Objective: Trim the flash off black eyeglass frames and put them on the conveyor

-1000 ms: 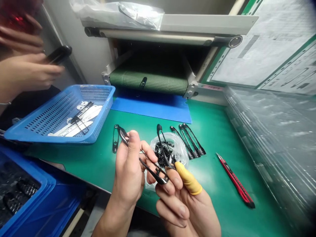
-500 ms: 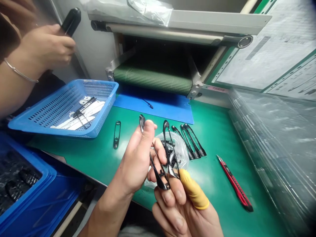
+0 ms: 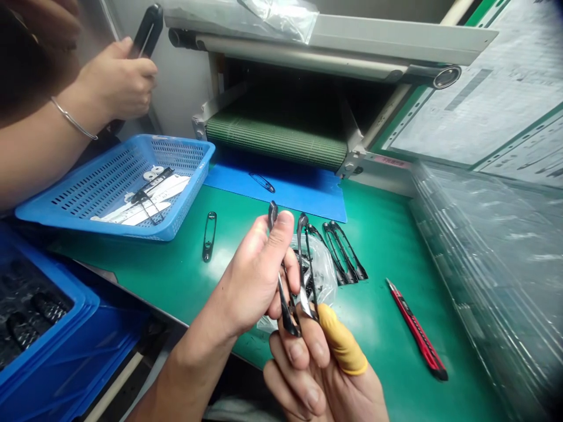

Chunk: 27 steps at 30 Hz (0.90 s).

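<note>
My left hand (image 3: pixel 255 275) is closed around a large black safety pin (image 3: pixel 273 215), thumb pressed along its top. My right hand (image 3: pixel 323 366), wearing a yellow finger cot (image 3: pixel 341 347), pinches a second black safety pin (image 3: pixel 303 264) upright beside the first; the two pins' lower ends meet between my fingers. Just behind them lies a small clear bag of tiny black parts (image 3: pixel 323 266). A row of several black pins (image 3: pixel 343 255) lies on the green mat (image 3: pixel 396 246) to the right, and one lone pin (image 3: pixel 210 235) lies to the left.
A blue basket (image 3: pixel 101 187) with white strips and a pin sits at left, a blue bin (image 3: pixel 30 316) of black parts below it. A red utility knife (image 3: pixel 417 331) lies at right. Another pin (image 3: pixel 263 183) rests on the blue sheet below the conveyor (image 3: pixel 277 140). Another person's hand (image 3: pixel 116 82) grips a black handle.
My left hand has swung its pin upright and closer to the right hand's pin. A pin dropped off the conveyor onto the blue sheet. The other person's hand moved rightward.
</note>
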Each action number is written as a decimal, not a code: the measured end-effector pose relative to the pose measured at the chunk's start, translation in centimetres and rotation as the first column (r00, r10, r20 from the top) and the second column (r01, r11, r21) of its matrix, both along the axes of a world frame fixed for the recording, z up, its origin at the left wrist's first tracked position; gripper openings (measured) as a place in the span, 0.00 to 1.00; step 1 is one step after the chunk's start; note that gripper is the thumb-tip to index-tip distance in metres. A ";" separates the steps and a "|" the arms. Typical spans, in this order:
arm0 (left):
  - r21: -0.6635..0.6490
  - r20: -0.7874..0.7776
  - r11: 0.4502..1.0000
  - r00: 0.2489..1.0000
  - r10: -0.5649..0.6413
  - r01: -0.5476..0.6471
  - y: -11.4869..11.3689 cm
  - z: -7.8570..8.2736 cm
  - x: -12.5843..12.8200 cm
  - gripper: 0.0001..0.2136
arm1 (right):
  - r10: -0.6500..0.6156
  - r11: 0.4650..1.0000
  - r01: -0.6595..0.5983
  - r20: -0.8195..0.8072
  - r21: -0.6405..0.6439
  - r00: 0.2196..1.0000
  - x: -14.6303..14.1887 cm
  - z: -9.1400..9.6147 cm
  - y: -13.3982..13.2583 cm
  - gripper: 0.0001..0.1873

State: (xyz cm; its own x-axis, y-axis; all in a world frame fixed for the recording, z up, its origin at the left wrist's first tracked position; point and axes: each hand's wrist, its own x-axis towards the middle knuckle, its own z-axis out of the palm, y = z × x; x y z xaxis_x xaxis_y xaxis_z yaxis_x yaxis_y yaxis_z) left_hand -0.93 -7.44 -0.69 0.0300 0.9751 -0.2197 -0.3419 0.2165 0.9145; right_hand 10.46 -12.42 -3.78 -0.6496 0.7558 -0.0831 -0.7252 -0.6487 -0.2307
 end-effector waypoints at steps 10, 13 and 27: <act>0.102 0.128 0.995 0.991 -0.031 0.018 0.4 0.2 0.1 0.08 | 0.001 0.979 0.086 -0.427 0.184 0.904 -2.1 -1.9 0.2 0.24; 0.089 0.157 0.995 0.985 -0.065 0.052 0.3 0.2 0.0 0.06 | 0.008 0.980 0.087 -0.475 0.178 0.880 -2.3 -1.7 0.0 0.25; 0.115 0.126 0.993 0.991 -0.034 0.020 -0.2 0.5 -0.2 0.07 | 0.098 0.983 -0.066 -0.190 0.170 0.977 -0.6 -1.1 -0.2 0.25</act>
